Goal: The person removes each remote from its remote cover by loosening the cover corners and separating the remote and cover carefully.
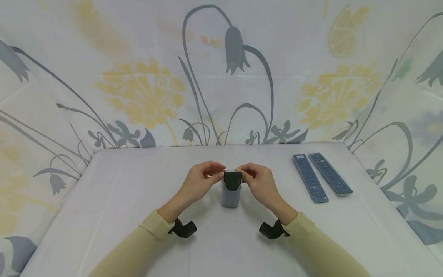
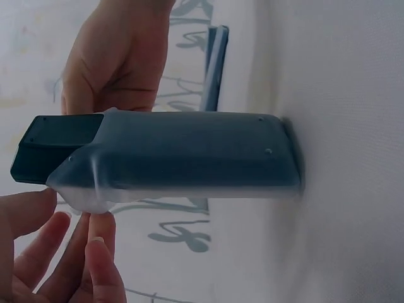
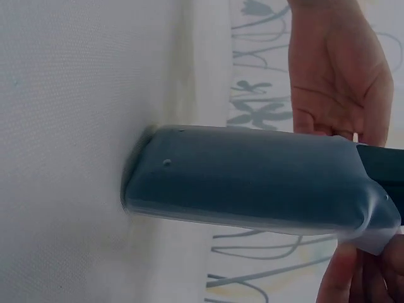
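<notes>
A dark remote control (image 1: 232, 180) stands upright on the table inside a translucent sleeve (image 1: 230, 198), its upper end poking out of the sleeve's mouth. From the left, my left hand (image 1: 204, 180) pinches the loose upper edge of the sleeve between thumb and fingers. My right hand (image 1: 260, 184) grips the same edge on the opposite side. In the left wrist view the sleeve (image 2: 196, 154) fits closely round the remote's lower part, and its rim bulges out by the left fingertips (image 2: 101, 230). The right wrist view shows the rim (image 3: 372, 237) pulled outward at the right fingers (image 3: 344, 271).
Two more remote controls lie side by side on the right of the white table (image 1: 114, 215), the left one (image 1: 309, 178) slightly nearer than the other (image 1: 330, 174). A flower-printed cloth (image 1: 149, 88) hangs behind the table and along its sides.
</notes>
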`<move>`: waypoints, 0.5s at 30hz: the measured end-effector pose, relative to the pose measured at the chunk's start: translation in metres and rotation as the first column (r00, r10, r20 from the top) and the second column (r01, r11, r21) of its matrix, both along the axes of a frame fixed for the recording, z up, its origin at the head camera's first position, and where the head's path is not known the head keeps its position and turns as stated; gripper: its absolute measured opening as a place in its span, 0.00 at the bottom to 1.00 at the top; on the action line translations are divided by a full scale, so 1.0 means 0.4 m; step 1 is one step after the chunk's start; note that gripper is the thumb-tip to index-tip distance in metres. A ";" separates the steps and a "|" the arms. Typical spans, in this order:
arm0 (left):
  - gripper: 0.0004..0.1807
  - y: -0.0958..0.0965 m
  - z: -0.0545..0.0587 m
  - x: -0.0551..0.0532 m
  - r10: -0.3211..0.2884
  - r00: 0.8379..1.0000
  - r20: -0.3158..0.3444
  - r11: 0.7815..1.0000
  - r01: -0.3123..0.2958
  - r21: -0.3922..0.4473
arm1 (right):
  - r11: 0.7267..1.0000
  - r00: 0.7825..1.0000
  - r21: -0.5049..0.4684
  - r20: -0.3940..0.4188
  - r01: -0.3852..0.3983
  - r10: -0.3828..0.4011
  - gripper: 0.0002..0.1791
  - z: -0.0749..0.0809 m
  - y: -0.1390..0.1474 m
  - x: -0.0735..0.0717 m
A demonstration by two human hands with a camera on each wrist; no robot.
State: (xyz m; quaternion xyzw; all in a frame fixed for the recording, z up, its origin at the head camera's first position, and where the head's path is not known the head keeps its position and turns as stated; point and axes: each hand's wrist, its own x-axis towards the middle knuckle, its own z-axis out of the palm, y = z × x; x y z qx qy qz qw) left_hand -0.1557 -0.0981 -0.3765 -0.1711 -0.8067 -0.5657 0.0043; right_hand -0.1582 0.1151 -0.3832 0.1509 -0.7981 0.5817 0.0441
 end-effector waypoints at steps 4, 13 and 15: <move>0.10 -0.003 -0.003 0.001 -0.005 1.000 -0.002 1.000 0.005 -0.002 | 0.999 1.000 -0.018 -0.002 -0.028 0.028 0.06 -0.004 0.007 -0.001; 0.04 0.006 -0.012 0.006 0.041 0.999 -0.019 0.999 -0.040 0.036 | 0.995 0.995 -0.034 0.011 -0.098 0.099 0.10 -0.003 0.036 0.020; 0.04 0.007 -0.012 0.007 0.041 0.999 -0.021 0.998 -0.040 0.040 | 0.993 0.994 -0.039 0.019 -0.111 0.112 0.11 -0.001 0.042 0.026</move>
